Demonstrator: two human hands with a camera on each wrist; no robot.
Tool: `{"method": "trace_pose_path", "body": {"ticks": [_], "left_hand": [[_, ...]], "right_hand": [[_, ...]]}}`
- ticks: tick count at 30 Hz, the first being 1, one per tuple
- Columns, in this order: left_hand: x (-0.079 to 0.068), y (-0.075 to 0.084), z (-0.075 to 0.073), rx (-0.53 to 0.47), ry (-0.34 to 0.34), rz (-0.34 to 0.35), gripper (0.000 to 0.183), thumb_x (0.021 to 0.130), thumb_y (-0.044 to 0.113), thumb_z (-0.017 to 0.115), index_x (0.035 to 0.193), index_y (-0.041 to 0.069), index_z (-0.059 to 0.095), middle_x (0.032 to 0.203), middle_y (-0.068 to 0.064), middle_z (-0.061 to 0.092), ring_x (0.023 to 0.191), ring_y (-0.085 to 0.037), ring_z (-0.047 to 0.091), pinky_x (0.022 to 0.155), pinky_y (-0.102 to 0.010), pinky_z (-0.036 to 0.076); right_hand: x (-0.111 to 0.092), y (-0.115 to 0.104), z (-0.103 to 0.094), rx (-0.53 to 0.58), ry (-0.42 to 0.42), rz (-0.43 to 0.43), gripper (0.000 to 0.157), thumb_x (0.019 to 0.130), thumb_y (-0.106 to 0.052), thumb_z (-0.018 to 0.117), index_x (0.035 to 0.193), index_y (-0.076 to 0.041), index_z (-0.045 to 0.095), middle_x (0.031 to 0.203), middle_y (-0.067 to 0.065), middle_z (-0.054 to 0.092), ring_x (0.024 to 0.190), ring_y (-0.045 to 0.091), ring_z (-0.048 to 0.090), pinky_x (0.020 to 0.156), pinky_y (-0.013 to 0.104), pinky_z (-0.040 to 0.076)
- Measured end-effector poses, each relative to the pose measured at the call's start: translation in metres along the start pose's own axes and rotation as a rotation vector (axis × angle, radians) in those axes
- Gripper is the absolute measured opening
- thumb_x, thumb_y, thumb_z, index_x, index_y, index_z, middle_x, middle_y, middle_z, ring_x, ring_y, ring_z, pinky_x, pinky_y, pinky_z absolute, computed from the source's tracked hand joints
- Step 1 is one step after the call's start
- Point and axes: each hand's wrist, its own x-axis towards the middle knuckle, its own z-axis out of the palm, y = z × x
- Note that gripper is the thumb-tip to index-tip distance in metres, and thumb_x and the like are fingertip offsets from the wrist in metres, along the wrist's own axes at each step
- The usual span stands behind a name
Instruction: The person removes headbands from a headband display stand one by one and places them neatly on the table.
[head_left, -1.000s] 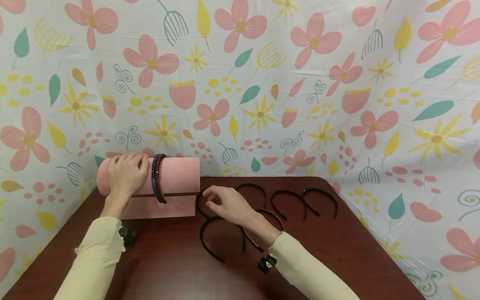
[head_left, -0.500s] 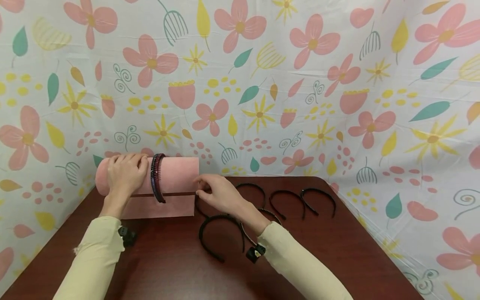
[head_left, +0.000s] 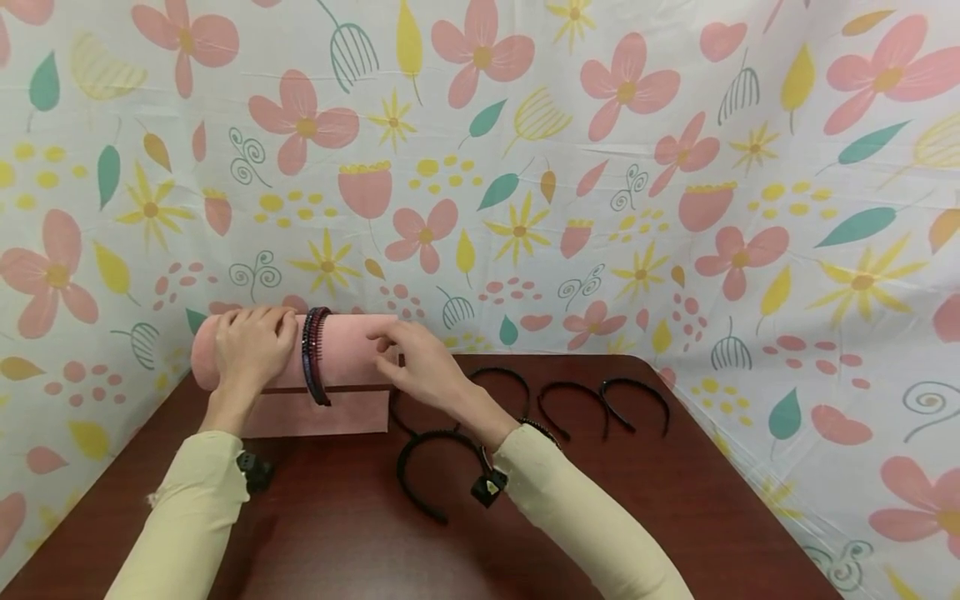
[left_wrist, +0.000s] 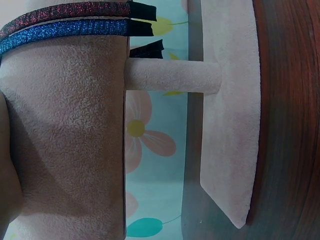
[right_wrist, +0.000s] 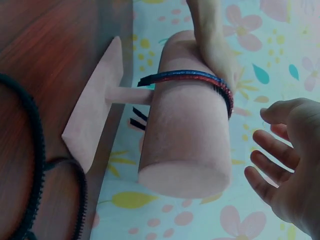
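A pink plush headband stand [head_left: 348, 346], a horizontal roll on a post and flat base, sits at the table's left. My left hand [head_left: 251, 346] holds the roll's left part from above, fingers over its top. Two glittery headbands hug the roll beside that hand: a blue headband [left_wrist: 75, 30] and a dark red headband [left_wrist: 75, 12], their ends hanging below. My right hand [head_left: 423, 367] is at the roll's right end, fingers loosely bent with nothing between them. In the right wrist view a gap shows between the right hand [right_wrist: 295, 160] and the roll.
Several dark headbands lie on the brown table [head_left: 337, 517] right of the stand. A black headband [head_left: 401, 475] is nearest; another headband [head_left: 637, 381] lies far right. My right arm partly covers some of them. A floral curtain [head_left: 480, 167] hangs behind the table.
My right hand has moved left and slightly up, from above the loose headbands to the roll's right end. My left hand and the two headbands on the roll have stayed in place.
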Motion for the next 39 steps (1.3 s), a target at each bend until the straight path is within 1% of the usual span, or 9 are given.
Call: {"method": "trace_pose_path", "body": {"ticks": [4, 12, 15, 19, 24, 27, 30, 35, 39], "left_hand": [[-0.001, -0.002, 0.001, 0.002, -0.009, -0.005, 0.042, 0.104, 0.032, 0.04, 0.109, 0.007, 0.073, 0.115, -0.018, 0.071, 0.112, -0.038, 0.061, 0.108, -0.055, 0.035], [-0.002, -0.003, 0.002, 0.012, -0.009, -0.007, 0.042, 0.104, 0.032, 0.039, 0.109, 0.008, 0.073, 0.115, -0.017, 0.071, 0.112, -0.038, 0.062, 0.109, -0.055, 0.035], [-0.001, -0.003, 0.001, 0.016, -0.004, -0.009, 0.042, 0.104, 0.032, 0.039, 0.11, 0.008, 0.073, 0.116, -0.017, 0.071, 0.113, -0.038, 0.061, 0.109, -0.055, 0.035], [-0.001, -0.002, -0.001, 0.021, -0.006, -0.008, 0.042, 0.104, 0.033, 0.039, 0.111, 0.008, 0.073, 0.116, -0.017, 0.071, 0.113, -0.038, 0.061, 0.109, -0.055, 0.035], [0.0, -0.002, -0.001, 0.023, 0.012, 0.004, 0.042, 0.103, 0.032, 0.04, 0.109, 0.007, 0.074, 0.114, -0.017, 0.072, 0.111, -0.038, 0.063, 0.109, -0.054, 0.036], [0.001, -0.002, -0.001, 0.022, 0.024, 0.005, 0.042, 0.103, 0.032, 0.041, 0.108, 0.007, 0.074, 0.113, -0.016, 0.072, 0.11, -0.038, 0.063, 0.108, -0.054, 0.037], [0.002, -0.002, -0.001, 0.029, 0.016, 0.005, 0.041, 0.103, 0.032, 0.04, 0.109, 0.008, 0.074, 0.113, -0.016, 0.072, 0.11, -0.038, 0.063, 0.108, -0.054, 0.036], [0.003, -0.001, 0.001, 0.05, -0.003, 0.013, 0.043, 0.104, 0.033, 0.039, 0.11, 0.009, 0.074, 0.115, -0.015, 0.072, 0.111, -0.038, 0.063, 0.109, -0.055, 0.036], [0.002, -0.001, 0.002, 0.052, 0.015, 0.01, 0.041, 0.103, 0.033, 0.04, 0.11, 0.01, 0.074, 0.114, -0.014, 0.073, 0.11, -0.037, 0.064, 0.109, -0.055, 0.037]], "right_hand": [[0.009, -0.004, 0.006, -0.027, -0.005, -0.016, 0.032, 0.094, -0.015, 0.067, 0.125, -0.011, 0.062, 0.115, 0.003, 0.067, 0.103, 0.016, 0.062, 0.087, 0.029, 0.051], [0.025, -0.01, 0.016, -0.064, -0.048, 0.002, 0.041, 0.092, -0.022, 0.071, 0.13, -0.011, 0.06, 0.118, 0.005, 0.064, 0.107, 0.021, 0.06, 0.087, 0.029, 0.05], [0.032, -0.011, 0.021, -0.09, -0.057, -0.004, 0.044, 0.092, -0.025, 0.071, 0.132, -0.011, 0.06, 0.125, 0.005, 0.062, 0.113, 0.02, 0.059, 0.093, 0.03, 0.05], [0.04, -0.009, 0.029, -0.128, -0.059, -0.018, 0.051, 0.09, -0.03, 0.074, 0.135, -0.011, 0.058, 0.131, 0.005, 0.06, 0.123, 0.02, 0.055, 0.105, 0.036, 0.046], [0.048, -0.007, 0.038, -0.196, -0.071, -0.012, 0.062, 0.085, -0.04, 0.078, 0.138, -0.014, 0.056, 0.134, 0.004, 0.058, 0.127, 0.021, 0.054, 0.11, 0.039, 0.043], [0.054, -0.008, 0.043, -0.246, -0.078, -0.008, 0.072, 0.082, -0.047, 0.078, 0.142, -0.016, 0.053, 0.136, 0.003, 0.057, 0.129, 0.02, 0.053, 0.109, 0.037, 0.043], [0.058, -0.009, 0.048, -0.293, -0.107, 0.005, 0.083, 0.08, -0.054, 0.077, 0.147, -0.017, 0.047, 0.143, 0.002, 0.053, 0.134, 0.019, 0.049, 0.111, 0.038, 0.043], [0.064, -0.01, 0.056, -0.361, -0.199, 0.076, 0.1, 0.076, -0.062, 0.076, 0.156, -0.02, 0.032, 0.158, 0.002, 0.037, 0.147, 0.022, 0.035, 0.118, 0.044, 0.035], [0.068, -0.01, 0.062, -0.415, -0.231, 0.092, 0.108, 0.073, -0.068, 0.074, 0.158, -0.021, 0.026, 0.161, 0.001, 0.033, 0.15, 0.023, 0.03, 0.119, 0.047, 0.032]]}}
